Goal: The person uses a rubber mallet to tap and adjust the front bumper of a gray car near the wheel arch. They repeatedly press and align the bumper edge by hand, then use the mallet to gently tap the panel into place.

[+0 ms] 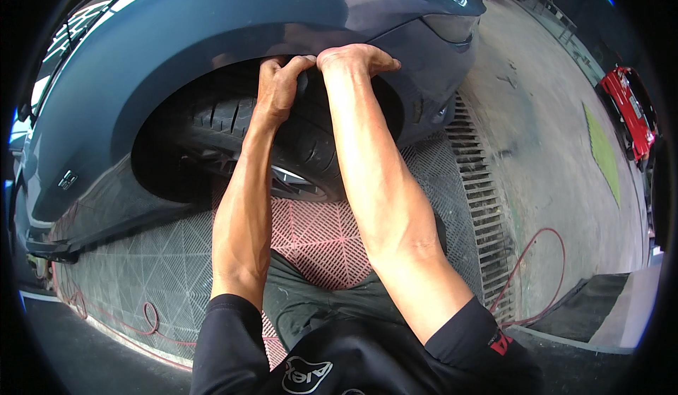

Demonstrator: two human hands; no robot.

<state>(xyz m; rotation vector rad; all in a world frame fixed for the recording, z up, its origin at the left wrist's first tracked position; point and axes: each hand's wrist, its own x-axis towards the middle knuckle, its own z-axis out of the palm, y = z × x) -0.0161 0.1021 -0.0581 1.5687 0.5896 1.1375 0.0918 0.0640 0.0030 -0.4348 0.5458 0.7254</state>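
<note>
A dark blue-grey car fender (282, 14) curves over a black tyre (304, 137) in front of me. My left hand (279, 88) is at the wheel arch edge, its fingers tucked up behind the lip and its thumb pointing right along it. Close beside it, my right hand (355, 57) is bent back at the wrist against the same edge. One digit of that hand sticks out to the right over the paint; the others are hidden. Below the left forearm, part of the wheel rim (288, 176) shows.
Grey and red grid floor tiles (191, 247) lie under the car, with a slotted drain grate (480, 197) to the right. A red hose (563, 254) loops on the concrete. A red car (628, 109) stands at far right, near a green mat (602, 155).
</note>
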